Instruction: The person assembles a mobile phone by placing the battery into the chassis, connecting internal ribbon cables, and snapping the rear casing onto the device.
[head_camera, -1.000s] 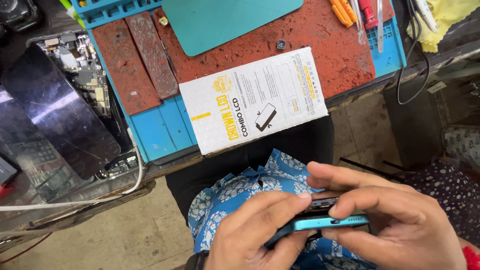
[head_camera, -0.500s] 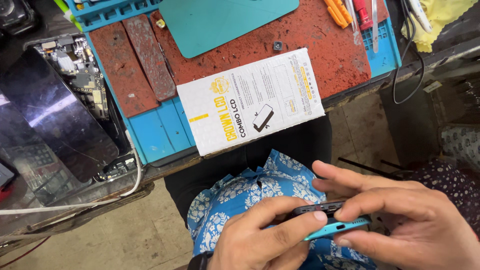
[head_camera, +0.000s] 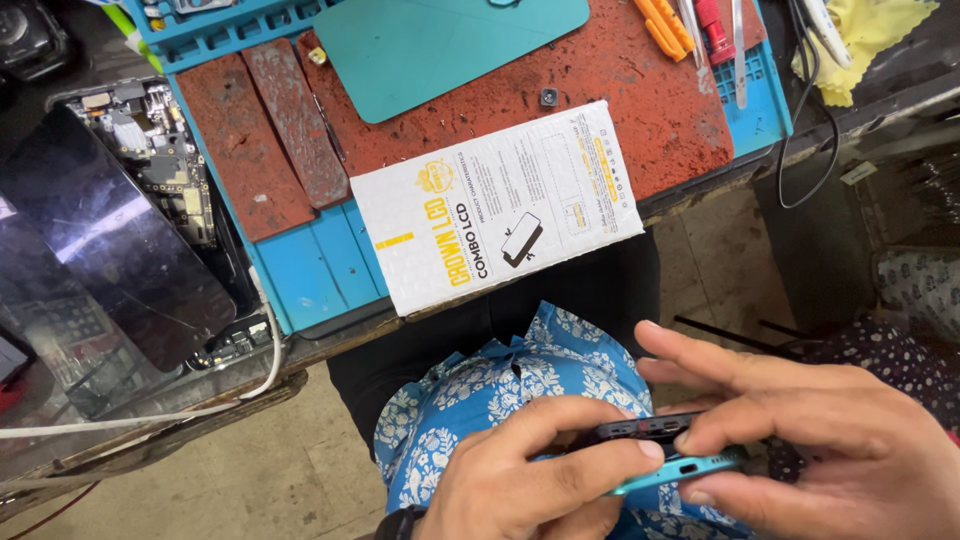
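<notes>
Bright, even daylight, soft shadows, glare on the dark glass panel (head_camera: 120, 250), sharp focus throughout.

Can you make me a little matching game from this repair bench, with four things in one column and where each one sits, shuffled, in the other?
Things:
1. phone
2. white box
3. yellow cloth
4. dark glass panel

Places:
A. top right corner of the bench
B. far left, lying over an open circuit board
C. pinched between the left hand and right hand, over the lap
D. at the bench's front edge, half on the red mat

Pairs: 1-C, 2-D, 3-A, 4-B
</notes>
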